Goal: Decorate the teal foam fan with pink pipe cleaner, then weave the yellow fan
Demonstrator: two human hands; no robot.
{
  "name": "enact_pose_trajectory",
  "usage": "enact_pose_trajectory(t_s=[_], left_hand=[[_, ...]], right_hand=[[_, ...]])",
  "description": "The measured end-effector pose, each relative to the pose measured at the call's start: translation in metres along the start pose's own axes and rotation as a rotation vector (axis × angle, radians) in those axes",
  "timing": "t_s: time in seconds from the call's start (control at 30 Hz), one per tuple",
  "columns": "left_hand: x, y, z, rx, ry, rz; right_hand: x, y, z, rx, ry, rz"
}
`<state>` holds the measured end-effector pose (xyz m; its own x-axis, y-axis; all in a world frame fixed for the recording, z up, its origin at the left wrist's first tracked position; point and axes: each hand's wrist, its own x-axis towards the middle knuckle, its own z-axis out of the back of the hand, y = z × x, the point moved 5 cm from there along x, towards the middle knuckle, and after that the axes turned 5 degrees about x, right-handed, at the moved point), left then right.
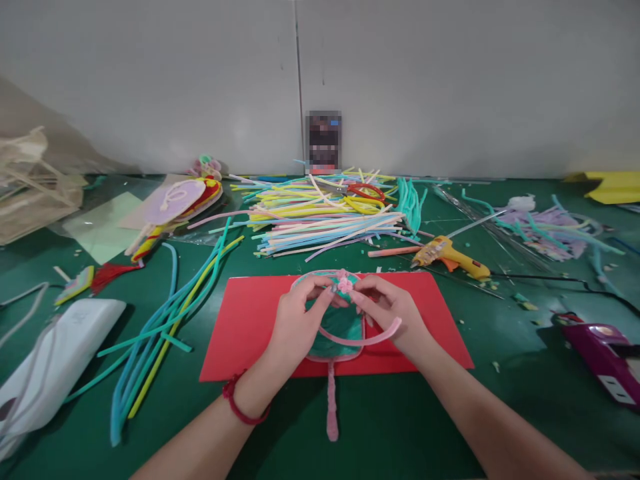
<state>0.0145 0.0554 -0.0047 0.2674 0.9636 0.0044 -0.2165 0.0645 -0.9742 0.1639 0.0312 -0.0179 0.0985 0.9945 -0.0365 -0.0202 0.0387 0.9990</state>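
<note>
A small teal fan [341,328] edged and handled in pink pipe cleaner lies on a red sheet [250,327]. My left hand [295,322] rests on its left side, fingers pinched at a pink pipe-cleaner flower [345,285] on the fan's top rim. My right hand [390,312] pinches the same flower from the right, and a loose pink pipe cleaner [373,337] curves out under its fingers. A red cord sits on my left wrist.
A heap of coloured pipe cleaners [320,213] with red scissors [367,192] lies behind the sheet. A yellow glue gun [450,257] is at the right, long teal and yellow strands [160,327] at the left, finished fans [175,203] at the back left, a purple device [605,353] far right.
</note>
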Motion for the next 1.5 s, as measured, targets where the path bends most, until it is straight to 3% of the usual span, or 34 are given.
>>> enact_pose_trajectory(t_s=[0.3, 0.4, 0.5, 0.57, 0.63, 0.77, 0.97, 1.03, 1.1, 1.27, 1.33, 1.5], left_hand=[[0.001, -0.001, 0.013, -0.191, -0.143, -0.078], [-0.007, -0.013, 0.023, 0.006, -0.279, -0.211], [-0.018, -0.028, 0.024, 0.367, -0.385, -0.525], [-0.026, -0.032, 0.017, 0.608, -0.363, -0.757], [-0.032, -0.029, 0.013, 0.712, -0.312, -0.899], [-0.039, -0.021, 0.010, 0.754, -0.194, -0.976], [-0.039, -0.025, 0.009, 0.728, -0.174, -0.967], [-0.035, -0.027, 0.007, 0.685, -0.181, -0.904], [-0.028, -0.026, 0.006, 0.560, -0.166, -0.739], [-0.010, -0.011, 0.002, -0.143, 0.000, -0.170], [-0.005, -0.007, -0.001, -0.358, 0.080, -0.040], [0.004, 0.009, -0.001, -0.723, 0.106, 0.234]], right_hand=[[-0.004, 0.006, 0.009, 0.050, -0.091, -0.014], [-0.004, 0.003, 0.007, 0.091, -0.068, -0.016], [-0.003, -0.002, 0.003, 0.130, -0.029, -0.040], [-0.003, -0.004, 0.002, 0.131, -0.030, -0.047], [-0.002, -0.005, 0.002, 0.132, -0.047, -0.043], [0.000, -0.006, 0.004, 0.178, -0.080, -0.021], [-0.001, -0.004, 0.005, 0.194, -0.081, 0.005], [-0.001, -0.003, 0.005, 0.184, -0.092, 0.014], [-0.002, -0.002, 0.006, 0.175, -0.110, 0.018], [-0.002, -0.003, 0.009, 0.237, -0.147, -0.022], [-0.002, -0.002, 0.011, 0.265, -0.165, -0.013], [-0.003, 0.000, 0.021, 0.368, -0.305, 0.016]])
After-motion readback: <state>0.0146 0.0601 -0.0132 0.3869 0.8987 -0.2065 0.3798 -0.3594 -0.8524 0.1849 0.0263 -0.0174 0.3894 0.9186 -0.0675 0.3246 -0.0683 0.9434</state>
